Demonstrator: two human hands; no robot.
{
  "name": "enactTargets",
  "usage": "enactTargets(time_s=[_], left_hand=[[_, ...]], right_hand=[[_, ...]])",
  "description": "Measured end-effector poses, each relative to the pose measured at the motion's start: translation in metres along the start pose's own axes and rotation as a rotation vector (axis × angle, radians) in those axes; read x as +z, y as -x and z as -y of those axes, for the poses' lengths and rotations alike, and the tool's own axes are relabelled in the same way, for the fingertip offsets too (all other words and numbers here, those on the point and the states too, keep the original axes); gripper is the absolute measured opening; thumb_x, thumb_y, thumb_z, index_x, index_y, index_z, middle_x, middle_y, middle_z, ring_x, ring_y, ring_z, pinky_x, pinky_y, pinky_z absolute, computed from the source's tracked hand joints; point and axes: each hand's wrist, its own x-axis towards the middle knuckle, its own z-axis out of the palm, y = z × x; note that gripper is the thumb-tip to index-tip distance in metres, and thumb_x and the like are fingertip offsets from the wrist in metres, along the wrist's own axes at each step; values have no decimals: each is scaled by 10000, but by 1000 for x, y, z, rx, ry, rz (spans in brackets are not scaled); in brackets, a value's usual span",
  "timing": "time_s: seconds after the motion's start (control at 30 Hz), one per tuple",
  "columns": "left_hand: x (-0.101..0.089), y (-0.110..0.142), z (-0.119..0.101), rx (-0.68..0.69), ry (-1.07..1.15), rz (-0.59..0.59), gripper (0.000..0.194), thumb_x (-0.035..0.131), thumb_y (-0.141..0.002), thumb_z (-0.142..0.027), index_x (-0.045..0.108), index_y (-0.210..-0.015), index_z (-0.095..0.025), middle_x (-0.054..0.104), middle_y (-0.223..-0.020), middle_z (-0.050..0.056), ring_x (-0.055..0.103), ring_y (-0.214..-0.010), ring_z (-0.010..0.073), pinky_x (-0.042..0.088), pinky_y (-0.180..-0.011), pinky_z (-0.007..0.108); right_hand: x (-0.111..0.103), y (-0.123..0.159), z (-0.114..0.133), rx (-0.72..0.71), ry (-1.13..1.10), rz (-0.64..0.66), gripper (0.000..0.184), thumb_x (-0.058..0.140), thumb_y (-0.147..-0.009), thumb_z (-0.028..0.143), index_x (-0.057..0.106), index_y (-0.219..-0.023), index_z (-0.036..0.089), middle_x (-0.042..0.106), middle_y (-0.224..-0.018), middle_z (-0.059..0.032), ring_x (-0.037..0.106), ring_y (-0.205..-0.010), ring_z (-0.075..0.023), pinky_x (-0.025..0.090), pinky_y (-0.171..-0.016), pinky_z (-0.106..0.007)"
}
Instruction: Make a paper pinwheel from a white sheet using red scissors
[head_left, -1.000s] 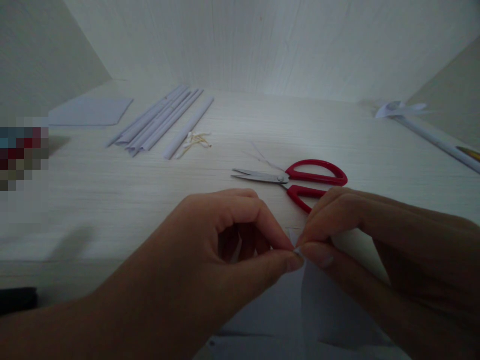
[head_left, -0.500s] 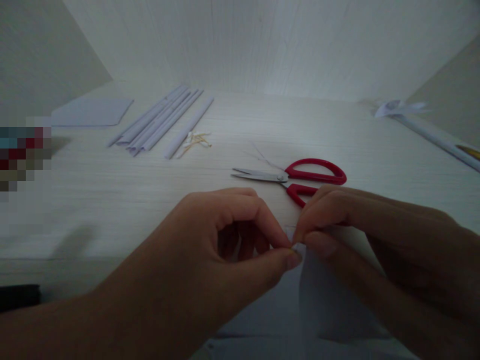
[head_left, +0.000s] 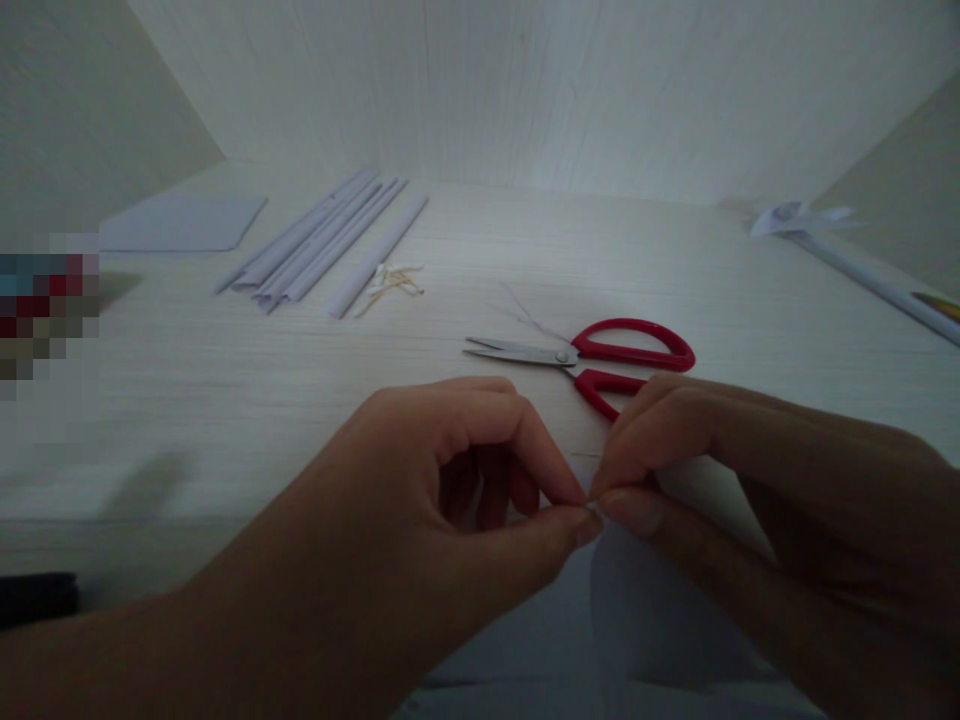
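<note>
My left hand (head_left: 420, 500) and my right hand (head_left: 757, 500) meet fingertip to fingertip low in the middle of the view. Both pinch the same corner of a white sheet of paper (head_left: 652, 610), thumb against forefinger. The sheet hangs down from the pinch towards me, partly hidden under my right palm. Red-handled scissors (head_left: 600, 360) lie shut on the pale wooden table (head_left: 225, 400) just beyond my right knuckles, blades pointing left.
Several rolled white paper tubes (head_left: 330, 240) lie at the back left, with a small tangle of rubber bands (head_left: 390, 282) beside them. A flat white sheet (head_left: 180, 222) is further left. A long white paper stick with a folded top (head_left: 840, 250) lies at the far right.
My fingertips have shifted slightly on the paper corner, and the pinch sits a little lower than half a second ago. Nothing on the table has moved.
</note>
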Motion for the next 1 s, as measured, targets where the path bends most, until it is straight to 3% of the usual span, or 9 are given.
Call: enactTargets(time_s=[0.07,0.17,0.43,0.63,0.8,1.0], left_hand=[[-1,-1,0,76,44,45,181,752,-683,-181,613,-569,-204,485,-490,-81,426,-463,55,302,-388,140],[-4,3,-6,-42,4,25,134,720,-740,-160,650,-627,-183,546,-586,-68,480,-561,49,373,-503,128],[-9,9,-17,-39,-12,42,99,697,-764,-175,678,-667,-177,581,-651,-45,521,-628,72,425,-577,140],[-9,8,-16,-104,24,71,93,676,-778,-235,671,-698,-188,566,-646,-39,502,-631,86,397,-548,155],[-10,7,-19,-114,53,84,96,672,-768,-196,668,-679,-161,531,-632,-49,466,-613,62,372,-550,137],[-11,7,-17,-141,66,102,97,670,-776,-214,661,-688,-176,526,-625,-45,466,-603,70,360,-532,146]], right_hand=[[0,0,1,2,-8,4,222,560,-934,355,609,-737,266,644,-655,45,575,-511,-113,450,-421,-214],[0,-2,1,-14,-40,-2,226,570,-928,329,615,-720,254,644,-647,46,571,-504,-101,446,-414,-199],[1,-6,2,14,-67,42,175,568,-918,226,642,-761,246,663,-665,57,604,-537,-92,473,-457,-175],[4,6,1,120,8,-2,276,534,-914,516,628,-806,280,668,-760,35,617,-608,-126,495,-445,-188],[1,4,0,52,-34,33,248,546,-925,453,629,-767,281,652,-703,47,596,-545,-112,481,-421,-182],[2,2,1,50,-41,16,196,558,-933,374,611,-767,285,671,-703,64,650,-625,-116,472,-428,-174]])
